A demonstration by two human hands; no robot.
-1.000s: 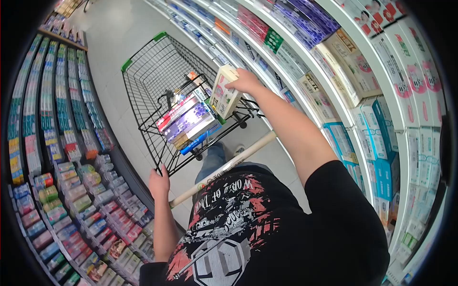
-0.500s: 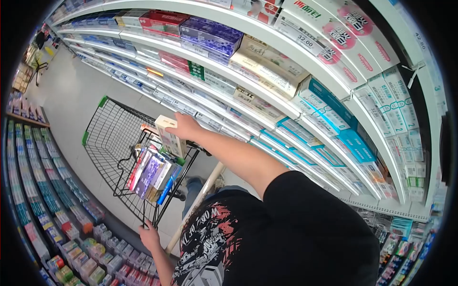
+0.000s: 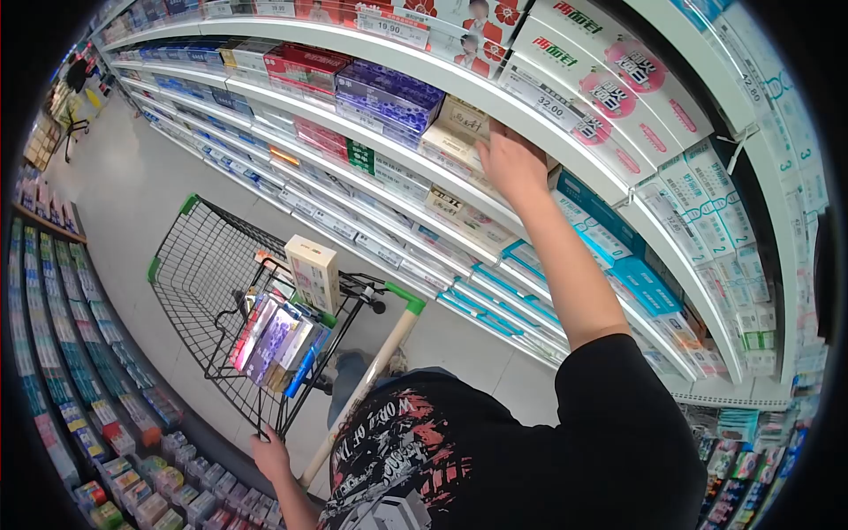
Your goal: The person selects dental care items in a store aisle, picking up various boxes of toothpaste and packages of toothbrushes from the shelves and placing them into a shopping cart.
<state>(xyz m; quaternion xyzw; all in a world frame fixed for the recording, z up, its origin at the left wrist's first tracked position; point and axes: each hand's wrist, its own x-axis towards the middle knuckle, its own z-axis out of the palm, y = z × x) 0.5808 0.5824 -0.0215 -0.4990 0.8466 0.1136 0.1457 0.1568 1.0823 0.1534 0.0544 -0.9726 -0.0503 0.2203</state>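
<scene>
My right hand (image 3: 515, 166) is up at the shelf, closed on a cream toothpaste box (image 3: 452, 148), its fingertips partly hidden under the shelf above. The thumb lies along the box's side. Lower left, my left hand (image 3: 271, 455) is closed around the wire edge of the shopping cart (image 3: 208, 252). Inside the cart, another cream box (image 3: 315, 265) stands upright beside a bunch of boxes, including a purple box (image 3: 284, 331) and a blue one (image 3: 306, 364).
Purple boxes (image 3: 389, 97) and a red box (image 3: 305, 66) sit left of my right hand; teal-and-white boxes (image 3: 596, 212) are to its right. White-and-pink boxes (image 3: 609, 84) fill the shelf above. The cart's handle (image 3: 362, 384) is near my body. Another stocked shelf (image 3: 75, 371) runs along the left.
My right hand has let go of the cream box in the cart and moved up and right to the shelf. The left hand keeps its hold on the cart.
</scene>
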